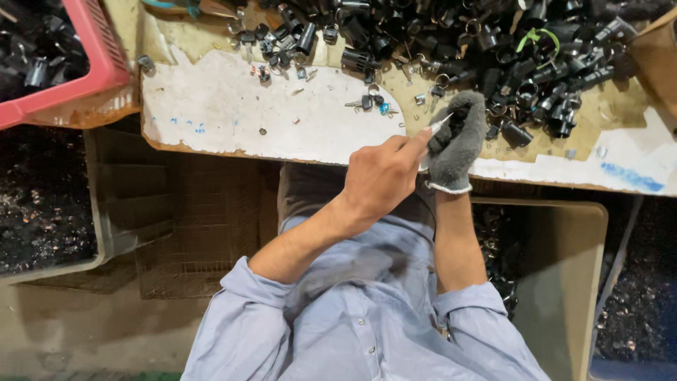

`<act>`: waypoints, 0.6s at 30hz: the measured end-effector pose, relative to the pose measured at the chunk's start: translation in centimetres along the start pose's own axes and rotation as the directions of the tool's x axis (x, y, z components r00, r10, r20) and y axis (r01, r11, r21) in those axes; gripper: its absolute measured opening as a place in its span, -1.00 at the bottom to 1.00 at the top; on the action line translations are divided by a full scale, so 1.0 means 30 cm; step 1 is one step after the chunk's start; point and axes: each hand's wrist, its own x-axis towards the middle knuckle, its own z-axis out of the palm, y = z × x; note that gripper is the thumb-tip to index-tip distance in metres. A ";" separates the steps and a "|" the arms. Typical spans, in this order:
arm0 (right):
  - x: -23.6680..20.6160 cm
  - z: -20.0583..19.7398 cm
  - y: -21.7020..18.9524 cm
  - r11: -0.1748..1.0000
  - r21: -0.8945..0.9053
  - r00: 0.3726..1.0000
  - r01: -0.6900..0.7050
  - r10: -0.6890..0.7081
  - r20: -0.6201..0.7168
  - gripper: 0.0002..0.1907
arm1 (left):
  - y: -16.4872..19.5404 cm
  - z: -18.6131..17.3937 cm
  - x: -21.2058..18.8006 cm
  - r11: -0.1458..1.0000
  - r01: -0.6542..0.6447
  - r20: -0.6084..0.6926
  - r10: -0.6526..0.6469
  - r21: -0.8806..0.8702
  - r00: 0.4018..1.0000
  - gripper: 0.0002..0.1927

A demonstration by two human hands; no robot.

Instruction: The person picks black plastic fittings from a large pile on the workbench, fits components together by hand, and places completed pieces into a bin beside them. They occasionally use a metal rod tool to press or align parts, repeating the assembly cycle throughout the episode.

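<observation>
My left hand point(381, 176) is bare and pinches a thin silver tool point(440, 125) whose tip points up and right. The tip meets a small dark part point(457, 116) that my right hand point(458, 141), in a grey knit glove, is closed around. Both hands hover over the near edge of the worn white and tan worktable point(233, 113). Most of the dark part is hidden inside the glove.
A big heap of black cylindrical parts and metal rings point(451, 42) covers the far side of the table. Small loose keys and bits point(370, 104) lie near the hands. A red plastic crate point(84, 63) stands at the left, a tan bin point(564, 282) below right.
</observation>
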 end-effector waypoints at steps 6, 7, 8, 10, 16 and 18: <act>0.008 -0.010 0.017 0.982 -0.120 0.989 0.145 -0.145 0.007 -0.70 | 0.024 0.033 0.034 1.000 0.005 0.052 -0.006 0.027 0.999 -0.70; 0.009 -0.010 0.018 0.979 -0.127 0.987 0.159 -0.157 0.024 -0.70 | 0.022 0.042 0.038 1.000 0.006 0.048 -0.007 0.026 0.999 -0.68; 0.009 -0.009 0.019 0.976 -0.133 0.985 0.173 -0.169 0.040 -0.71 | 0.021 0.049 0.041 1.000 0.006 0.046 -0.007 0.024 0.999 -0.65; 0.010 -0.006 0.020 0.975 -0.137 0.984 0.177 -0.171 0.053 -0.70 | 0.019 0.058 0.043 1.000 0.010 0.048 -0.011 0.025 0.999 -0.62; 0.019 -0.004 0.025 0.978 -0.130 0.986 0.164 -0.161 0.028 -0.70 | 0.023 0.056 0.042 0.999 0.022 0.055 -0.023 0.023 0.998 -0.59; 0.021 -0.008 0.030 0.978 -0.124 0.986 0.169 -0.167 0.023 -0.70 | 0.022 0.055 0.039 0.999 0.030 0.060 -0.031 0.018 0.998 -0.60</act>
